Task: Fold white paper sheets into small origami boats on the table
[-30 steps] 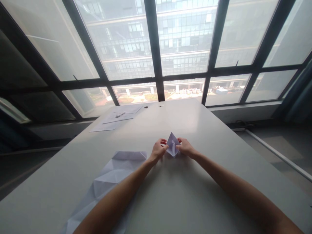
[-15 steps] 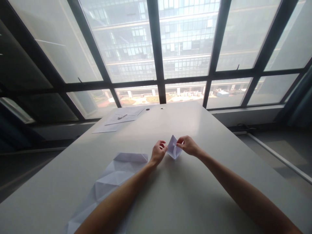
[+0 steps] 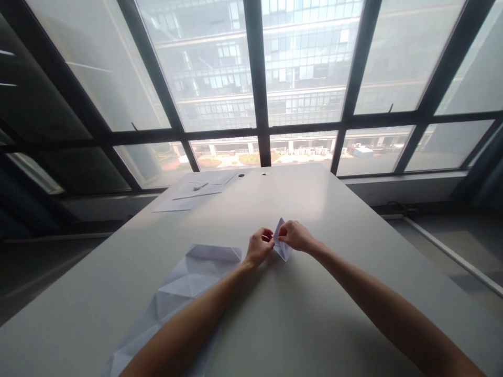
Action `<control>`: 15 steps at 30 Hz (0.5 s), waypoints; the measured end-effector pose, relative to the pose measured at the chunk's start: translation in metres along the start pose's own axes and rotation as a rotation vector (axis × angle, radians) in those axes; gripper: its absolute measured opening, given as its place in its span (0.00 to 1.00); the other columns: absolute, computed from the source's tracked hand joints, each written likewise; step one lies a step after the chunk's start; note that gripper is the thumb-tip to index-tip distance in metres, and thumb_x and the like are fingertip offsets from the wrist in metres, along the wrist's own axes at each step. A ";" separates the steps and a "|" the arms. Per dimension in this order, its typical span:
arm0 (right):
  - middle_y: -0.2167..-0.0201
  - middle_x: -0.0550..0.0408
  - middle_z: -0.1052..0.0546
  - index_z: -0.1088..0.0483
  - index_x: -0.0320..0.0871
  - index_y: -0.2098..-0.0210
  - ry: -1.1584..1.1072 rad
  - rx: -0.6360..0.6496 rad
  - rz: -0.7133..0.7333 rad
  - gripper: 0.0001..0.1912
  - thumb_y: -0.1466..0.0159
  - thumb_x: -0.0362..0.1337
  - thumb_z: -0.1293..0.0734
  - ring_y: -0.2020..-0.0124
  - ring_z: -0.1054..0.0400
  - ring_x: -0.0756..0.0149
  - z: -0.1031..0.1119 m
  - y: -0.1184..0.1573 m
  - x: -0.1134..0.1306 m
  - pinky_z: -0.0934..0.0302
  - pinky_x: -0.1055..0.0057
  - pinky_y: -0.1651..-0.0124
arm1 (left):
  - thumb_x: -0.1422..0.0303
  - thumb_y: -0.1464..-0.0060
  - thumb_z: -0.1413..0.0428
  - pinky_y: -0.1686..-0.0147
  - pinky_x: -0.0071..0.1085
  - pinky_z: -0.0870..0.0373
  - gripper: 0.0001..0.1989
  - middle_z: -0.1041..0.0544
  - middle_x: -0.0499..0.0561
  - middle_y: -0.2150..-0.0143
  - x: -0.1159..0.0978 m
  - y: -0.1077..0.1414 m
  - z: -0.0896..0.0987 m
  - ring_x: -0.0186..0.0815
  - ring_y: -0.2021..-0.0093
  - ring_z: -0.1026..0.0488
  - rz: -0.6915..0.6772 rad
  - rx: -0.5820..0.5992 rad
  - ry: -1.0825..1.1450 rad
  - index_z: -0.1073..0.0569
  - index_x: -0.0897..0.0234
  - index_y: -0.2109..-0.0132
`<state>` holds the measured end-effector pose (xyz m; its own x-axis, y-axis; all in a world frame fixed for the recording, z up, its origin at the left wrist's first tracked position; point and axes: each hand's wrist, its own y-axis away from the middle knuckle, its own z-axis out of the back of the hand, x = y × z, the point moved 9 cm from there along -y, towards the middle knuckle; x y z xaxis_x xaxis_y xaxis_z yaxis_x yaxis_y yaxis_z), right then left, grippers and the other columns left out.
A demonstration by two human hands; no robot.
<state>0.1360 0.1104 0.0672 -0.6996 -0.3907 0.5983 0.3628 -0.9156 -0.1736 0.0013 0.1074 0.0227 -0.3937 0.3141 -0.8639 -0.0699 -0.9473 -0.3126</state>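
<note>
A small piece of folded white paper (image 3: 283, 252), roughly diamond-shaped, is between my hands over the middle of the table. My left hand (image 3: 260, 246) holds its left edge, with the fingers curled and the thumb side against the paper. My right hand (image 3: 295, 235) is closed, its thumb and fingertips pinching the paper near the centre and covering part of its right side. Beneath my left forearm lies a large creased sheet of white paper (image 3: 192, 269), its near part partly hidden by the arm.
The white table (image 3: 334, 314) narrows away toward tall windows (image 3: 302, 57). At its far left lie flat white sheets (image 3: 173, 204) with a small whitish object (image 3: 200, 186) on them. A round dark hole (image 3: 241, 175) marks the far end.
My right hand has moved left across the folded paper and now covers more of it. The paper looks narrower and more turned. The whole view has shifted slightly.
</note>
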 end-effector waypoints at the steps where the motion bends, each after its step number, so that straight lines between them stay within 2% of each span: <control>1: 0.75 0.54 0.20 0.19 0.45 0.72 0.034 0.004 0.004 0.05 0.44 0.32 0.30 0.74 0.30 0.66 -0.001 -0.001 0.003 0.47 0.72 0.73 | 0.69 0.48 0.39 0.69 0.27 0.28 0.06 0.22 0.51 0.67 -0.001 0.000 0.000 0.35 0.68 0.24 -0.004 0.000 0.004 0.25 0.66 0.63; 4: 0.75 0.52 0.21 0.20 0.45 0.74 0.101 0.018 0.028 0.06 0.45 0.31 0.30 0.74 0.30 0.65 -0.004 -0.004 0.012 0.47 0.72 0.72 | 0.68 0.48 0.39 0.67 0.28 0.27 0.06 0.22 0.51 0.67 -0.002 0.000 -0.001 0.35 0.67 0.24 -0.021 0.012 0.004 0.25 0.66 0.64; 8: 0.74 0.54 0.20 0.20 0.46 0.72 0.052 0.023 0.032 0.04 0.44 0.33 0.29 0.73 0.29 0.65 -0.004 -0.004 0.007 0.46 0.73 0.71 | 0.67 0.48 0.39 0.67 0.29 0.27 0.06 0.21 0.51 0.67 0.000 0.000 -0.002 0.36 0.68 0.23 -0.025 0.015 -0.008 0.24 0.65 0.64; 12: 0.70 0.55 0.20 0.20 0.46 0.62 -0.105 -0.019 0.044 0.08 0.41 0.36 0.29 0.72 0.29 0.66 0.011 0.000 -0.008 0.42 0.73 0.70 | 0.68 0.48 0.39 0.67 0.29 0.28 0.05 0.21 0.51 0.67 0.002 0.000 -0.003 0.35 0.68 0.24 -0.007 0.005 0.004 0.24 0.65 0.64; 15: 0.71 0.54 0.22 0.24 0.42 0.65 -0.089 -0.142 -0.094 0.05 0.39 0.36 0.31 0.74 0.31 0.68 0.028 0.006 -0.035 0.44 0.74 0.71 | 0.68 0.49 0.39 0.68 0.28 0.28 0.05 0.22 0.51 0.68 0.002 0.000 -0.003 0.35 0.68 0.24 0.006 0.002 0.012 0.24 0.65 0.65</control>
<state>0.1794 0.1213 0.0672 -0.6667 -0.2987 0.6828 0.2037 -0.9543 -0.2185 0.0035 0.1082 0.0202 -0.3833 0.3087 -0.8705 -0.0688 -0.9494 -0.3064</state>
